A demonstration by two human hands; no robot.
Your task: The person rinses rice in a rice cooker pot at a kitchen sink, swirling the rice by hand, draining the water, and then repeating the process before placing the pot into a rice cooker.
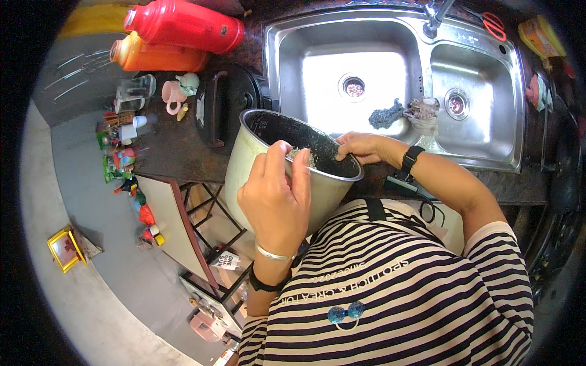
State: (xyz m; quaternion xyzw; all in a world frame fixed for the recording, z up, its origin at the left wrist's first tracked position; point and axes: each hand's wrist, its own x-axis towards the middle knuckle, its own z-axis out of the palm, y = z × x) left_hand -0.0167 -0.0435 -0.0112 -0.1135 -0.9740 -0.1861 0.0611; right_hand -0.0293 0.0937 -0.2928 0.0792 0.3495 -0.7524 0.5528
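Note:
A large rice cooker's inner pot, dark inside with a pale metal outside, is tilted before my body. My right hand grips its rim on the right, the thumb reaching inside. Over the near rim, my left hand has curled fingers, with a whitish grainy clump showing between thumb and forefinger; the palm side is hidden. Dark bits stick to the pot's inner wall. Beyond the pot, a dark mesh scourer lies in the large steel sink basin, and a crumpled greyish cloth drapes over the divider.
A faucet stands behind the sink, with red-handled scissors to its right. Left of the sink are a black rice cooker, a pink mug, and red and orange vacuum flasks. A table stands lower left.

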